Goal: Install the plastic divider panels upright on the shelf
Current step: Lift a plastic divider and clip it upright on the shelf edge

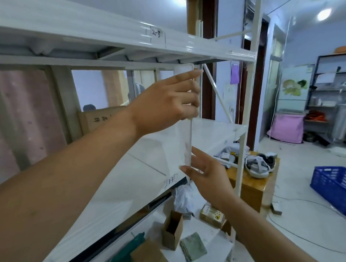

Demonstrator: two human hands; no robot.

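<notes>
A translucent white plastic divider panel (190, 135) stands upright, edge-on to me, between the white middle shelf (143, 169) and the upper shelf (112, 32). My left hand (169, 99) wraps around its upper front edge, fingers curled on the far side. My right hand (204, 171) pinches the lower front edge near the shelf's front lip, thumb and fingers on either side. The panel's top reaches the underside of the upper shelf. Handwritten labels mark the shelf fronts.
A white shelf post (245, 113) stands right of the panel. Small cardboard boxes (172, 232) and packets lie on the lower shelf. A wooden box with shoes (257, 167) sits beyond, and a blue crate (335, 187) on the floor to the right.
</notes>
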